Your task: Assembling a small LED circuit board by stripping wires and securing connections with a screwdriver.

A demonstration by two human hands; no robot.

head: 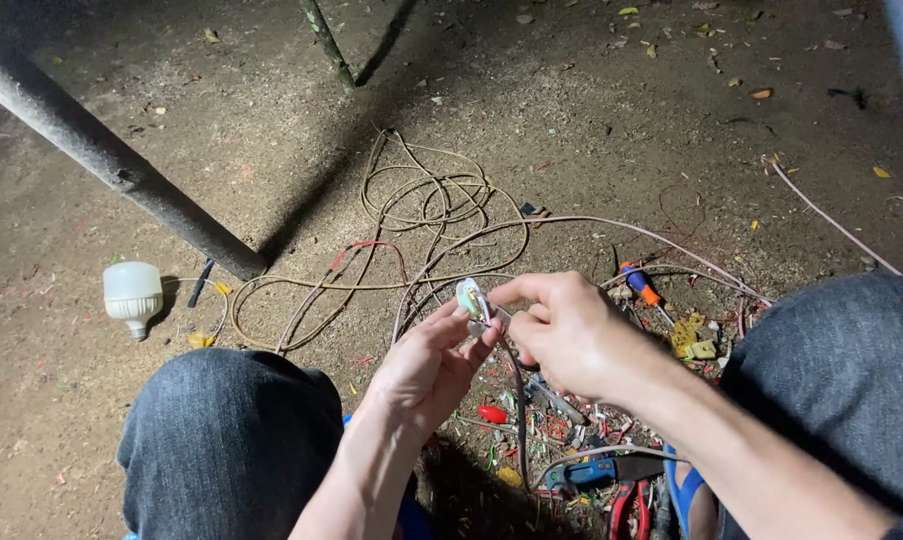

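I see my left hand (427,365) and right hand (562,330) both pinching the small white fitting (471,298) above the dirt ground (592,110), and its thin wire (517,400) might slip loose if either pinch eases.

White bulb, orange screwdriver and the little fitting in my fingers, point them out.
white bulb (132,293): head view, on its dome.
orange screwdriver (643,287): head view, on its handle.
small pale fitting (470,297): head view, on its body.
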